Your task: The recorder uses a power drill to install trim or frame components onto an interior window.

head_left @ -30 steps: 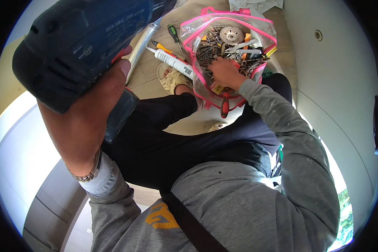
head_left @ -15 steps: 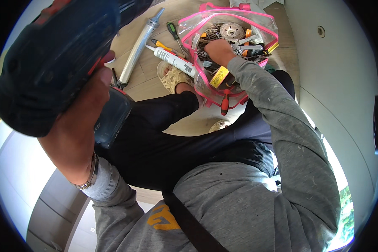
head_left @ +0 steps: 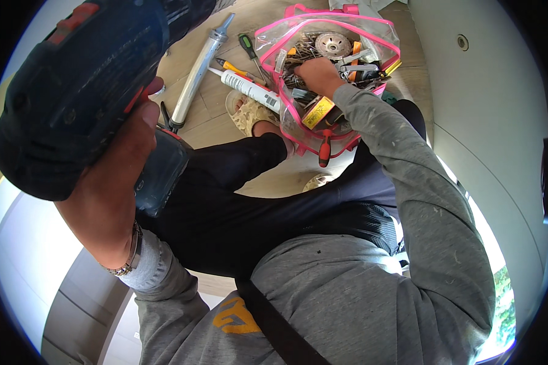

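My left hand (head_left: 112, 176) is wrapped round the handle of a dark blue cordless drill (head_left: 85, 91), raised close at the upper left. Its battery base (head_left: 161, 176) shows below the hand. My right hand (head_left: 318, 76) reaches into a clear bag with pink trim (head_left: 295, 118) on the floor. The fingers are curled down among loose screws or bits (head_left: 304, 48); the fingertips and anything between them are hidden. Near that hand lie a round metal grinding disc (head_left: 333, 45), a yellow-labelled box (head_left: 318, 112) and a red-and-black screwdriver handle (head_left: 325, 151).
Left of the bag, a caulking gun (head_left: 196, 79), a white sealant tube (head_left: 249, 88), a green-handled screwdriver (head_left: 248, 45) and a yellow-and-black tool (head_left: 231, 66) lie on the tiled floor. My sandalled foot (head_left: 246, 112) is beside the tube. A pale wall (head_left: 469, 91) rises on the right.
The view has shifted very slightly. My left hand still grips the drill, and my right hand stays in the bag at nearly the same spot.
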Demonstrator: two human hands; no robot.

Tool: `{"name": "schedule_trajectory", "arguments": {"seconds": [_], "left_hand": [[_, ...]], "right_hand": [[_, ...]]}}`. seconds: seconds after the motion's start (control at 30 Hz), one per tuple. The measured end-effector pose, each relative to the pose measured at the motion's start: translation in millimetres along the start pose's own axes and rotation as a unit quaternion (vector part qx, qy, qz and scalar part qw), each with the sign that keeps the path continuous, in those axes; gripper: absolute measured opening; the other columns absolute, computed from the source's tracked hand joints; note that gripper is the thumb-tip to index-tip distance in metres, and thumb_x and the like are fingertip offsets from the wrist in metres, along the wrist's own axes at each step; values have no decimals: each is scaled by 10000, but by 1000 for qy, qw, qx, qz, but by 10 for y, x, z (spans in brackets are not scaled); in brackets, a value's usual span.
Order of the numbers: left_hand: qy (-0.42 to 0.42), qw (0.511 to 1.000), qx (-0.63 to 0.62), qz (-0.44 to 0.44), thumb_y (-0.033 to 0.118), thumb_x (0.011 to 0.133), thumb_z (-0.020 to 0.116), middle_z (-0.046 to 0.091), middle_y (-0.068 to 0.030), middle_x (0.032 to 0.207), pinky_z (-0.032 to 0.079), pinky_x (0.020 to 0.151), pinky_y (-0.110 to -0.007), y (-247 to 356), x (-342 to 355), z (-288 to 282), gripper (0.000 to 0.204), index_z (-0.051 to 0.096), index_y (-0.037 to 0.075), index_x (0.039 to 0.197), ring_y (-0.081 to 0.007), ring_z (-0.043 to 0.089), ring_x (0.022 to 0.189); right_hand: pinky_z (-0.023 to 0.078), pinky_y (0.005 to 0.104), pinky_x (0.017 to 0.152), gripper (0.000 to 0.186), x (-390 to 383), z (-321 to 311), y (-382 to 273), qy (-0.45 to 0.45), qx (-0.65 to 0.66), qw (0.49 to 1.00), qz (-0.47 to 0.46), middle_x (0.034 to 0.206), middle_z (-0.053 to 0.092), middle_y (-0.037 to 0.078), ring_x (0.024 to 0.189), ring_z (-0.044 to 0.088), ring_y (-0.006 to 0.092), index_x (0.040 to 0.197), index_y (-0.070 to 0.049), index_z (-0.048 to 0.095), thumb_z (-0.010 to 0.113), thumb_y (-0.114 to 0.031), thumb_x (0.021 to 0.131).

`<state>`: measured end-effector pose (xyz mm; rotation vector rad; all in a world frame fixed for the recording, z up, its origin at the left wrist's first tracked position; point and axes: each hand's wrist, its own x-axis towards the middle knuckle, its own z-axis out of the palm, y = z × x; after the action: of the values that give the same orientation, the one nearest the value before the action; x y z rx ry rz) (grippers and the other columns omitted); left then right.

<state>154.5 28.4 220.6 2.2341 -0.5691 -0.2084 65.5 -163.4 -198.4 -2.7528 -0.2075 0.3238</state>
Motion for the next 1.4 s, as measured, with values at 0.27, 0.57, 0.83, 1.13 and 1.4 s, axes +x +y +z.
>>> {"name": "schedule_trajectory", "arguments": {"seconds": [0.27, 0.57, 0.83, 1.13, 1.4], "left_hand": [[-38, 995, 70, 53, -99, 823, 708, 751, -167, 1016, 527, 597, -245, -59, 3, -75, 653, 542, 70, 1431, -159, 681, 681], [-47, 976, 167, 131, -85, 819, 730, 750, -168, 1042, 551, 606, -237, -159, 28, -199, 631, 563, 66, 1408, -173, 720, 730], [-55, 986, 115, 108, -78, 815, 736, 750, -165, 1025, 550, 602, -235, -94, 4, -174, 640, 563, 79, 1411, -174, 715, 716], [-58, 976, 160, 137, -20, 836, 747, 752, -159, 1016, 552, 607, -253, -80, 38, -203, 642, 540, 89, 1435, -163, 697, 682], [-14, 996, 66, 58, -15, 845, 747, 756, -146, 1020, 554, 613, -251, -30, 6, -65, 625, 547, 88, 1429, -157, 700, 681]], "right_hand": [[539, 473, 833, 242, -71, -131, 64, -7, 67, 994, 87, 930, 732, 134, 947, 703, 336, 1010, -145, 758, 615, -120, 817], [558, 452, 776, 185, 23, 54, 34, -1, -22, 1000, -5, 865, 734, 108, 883, 721, 307, 889, -140, 767, 594, -158, 824], [560, 446, 754, 174, -6, -22, 49, -9, -21, 1000, 0, 880, 733, 110, 889, 716, 315, 912, -121, 755, 632, -186, 806], [556, 331, 680, 121, -315, -551, 457, 112, 765, 594, 221, 900, 673, 64, 771, 667, 180, 950, -35, 656, 568, -89, 886], [555, 304, 643, 193, -145, -734, 338, -25, 698, 692, 180, 916, 655, 79, 750, 662, 182, 986, -32, 615, 484, -148, 903]]}}
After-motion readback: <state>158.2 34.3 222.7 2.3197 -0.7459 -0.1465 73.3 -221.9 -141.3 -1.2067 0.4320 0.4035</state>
